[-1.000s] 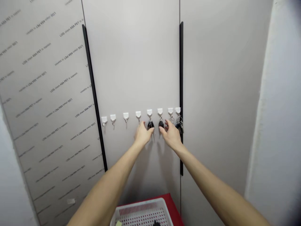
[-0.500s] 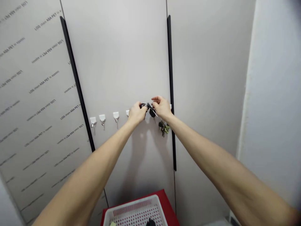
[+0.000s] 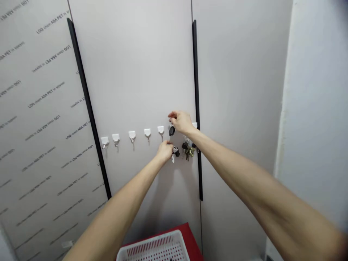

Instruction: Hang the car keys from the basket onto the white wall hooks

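A row of white adhesive hooks (image 3: 132,135) runs across a pale cabinet door (image 3: 136,72). My left hand (image 3: 164,151) is closed on a bunch of keys with a black fob (image 3: 175,152), held just below the hooks. Higher up, my right hand (image 3: 181,121) pinches another black-headed key (image 3: 172,131) at a hook near the door's right edge. A further bunch of keys (image 3: 188,149) hangs beneath my right wrist. The five hooks to the left carry nothing.
Black vertical handle strips (image 3: 196,108) mark the door edges. The left panel (image 3: 32,119) still wears printed protective film. Below stands a white perforated basket (image 3: 154,250) on a red surface (image 3: 194,243). A white wall (image 3: 315,108) closes in on the right.
My left hand dropped from hook height to below the row, bringing a key bunch down with it. My right hand stayed up at the hooks, pinching a key.
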Tool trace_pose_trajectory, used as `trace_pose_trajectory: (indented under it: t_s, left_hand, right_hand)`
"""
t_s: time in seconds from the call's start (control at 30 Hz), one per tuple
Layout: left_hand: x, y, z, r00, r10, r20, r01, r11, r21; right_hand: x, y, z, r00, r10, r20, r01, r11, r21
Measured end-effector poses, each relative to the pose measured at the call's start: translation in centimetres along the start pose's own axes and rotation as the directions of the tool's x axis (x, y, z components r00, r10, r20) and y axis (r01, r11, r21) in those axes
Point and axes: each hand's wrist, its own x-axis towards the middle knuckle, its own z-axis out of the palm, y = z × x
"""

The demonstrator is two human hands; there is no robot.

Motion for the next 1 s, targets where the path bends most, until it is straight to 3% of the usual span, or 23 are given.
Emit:
trace_pose_trajectory:
  t_s: [0.13,0.2,0.33,0.4,0.57,0.67,0.73,0.8,0.87,1.0]
  left_hand:
    - [-0.2,0.4,-0.4,1.0,-0.011,-0.027,0.007,0.989,-0.151]
    - [-0.4,0.6,-0.1,1.0,-0.011,0.019,0.015,0.97,-0.244]
    - [-0.6,1.5,0.7,0.983,-0.006,0.184,0.082,0.909,-0.409]
    - [-0.3,2.2,0.7,0.983,-0.008,0.181,0.089,0.891,-0.446]
    - [1.5,5.4,-1.1,0.992,-0.048,0.115,0.097,0.875,-0.474]
    - [2.2,7.3,-2.5,0.998,0.006,0.063,0.026,0.868,-0.495]
    - [1.8,7.6,-3.1,0.998,0.054,0.011,-0.043,0.879,-0.474]
    - [0.6,6.8,-3.1,0.996,0.091,0.014,-0.078,0.907,-0.414]
    - [-1.4,4.9,-2.5,0.991,0.107,0.086,-0.074,0.945,-0.318]
    - [-6.6,-1.5,-0.6,0.952,0.066,0.3,-0.045,0.996,-0.077]
  right_hand:
    - [-1.1,1.6,-0.1,0.988,0.089,0.128,-0.116,0.968,0.222]
    - [-2.5,3.0,0.1,0.975,0.151,0.161,-0.196,0.927,0.318]
    - [-4.0,4.2,0.9,0.956,0.272,0.113,-0.292,0.829,0.477]
    - [-3.7,4.0,1.1,0.961,0.26,0.091,-0.27,0.827,0.493]
    - [-3.1,4.0,0.2,0.961,0.271,-0.052,-0.226,0.88,0.417]
    - [-4.5,4.9,-0.5,0.951,0.259,-0.169,-0.228,0.957,0.18]
    - [-6.1,5.6,-0.5,0.951,0.256,-0.175,-0.256,0.966,0.02]
    - [-7.6,6.1,-0.1,0.955,0.28,-0.101,-0.29,0.953,-0.094]
    - [-8.6,6.4,0.4,0.953,0.302,-0.037,-0.304,0.937,-0.172]
    - [-8.2,6.3,0.4,0.938,0.322,-0.13,-0.339,0.931,-0.135]
